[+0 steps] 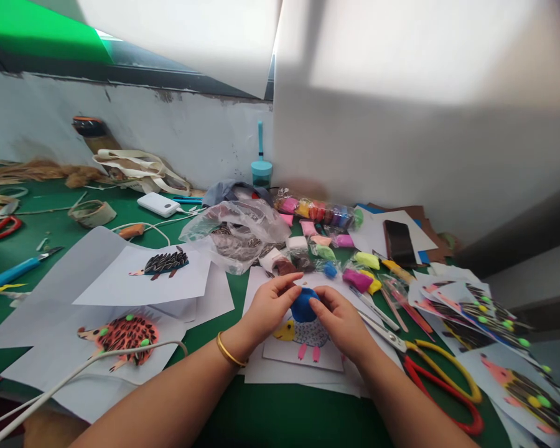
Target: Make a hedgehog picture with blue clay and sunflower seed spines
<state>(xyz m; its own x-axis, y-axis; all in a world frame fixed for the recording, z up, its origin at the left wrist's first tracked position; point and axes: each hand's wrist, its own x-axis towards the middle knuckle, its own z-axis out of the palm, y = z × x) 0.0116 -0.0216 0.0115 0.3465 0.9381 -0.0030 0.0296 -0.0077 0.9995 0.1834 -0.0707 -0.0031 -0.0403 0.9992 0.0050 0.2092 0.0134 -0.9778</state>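
Note:
A flattened piece of blue clay (pixel 304 305) is held between my left hand (pixel 273 303) and my right hand (pixel 338 316), pinched at its two sides by thumbs and fingers. Just below the clay lies a white sheet with an animal picture (pixel 310 335), which has a yellow head, a speckled body and pink feet. The clay hides the upper part of that body. A gold bangle is on my left wrist. More white paper (pixel 261 370) lies under the picture.
Scissors (pixel 401 342) with red and yellow handles lie to the right, beside finished hedgehog pictures (pixel 518 379). Clay packets (pixel 308 227), a plastic bag (pixel 238 233) and a phone (pixel 399 241) are behind. At left are hedgehog sheets (pixel 102 280), a cable (pixel 70 372) and a craft knife (pixel 18 274).

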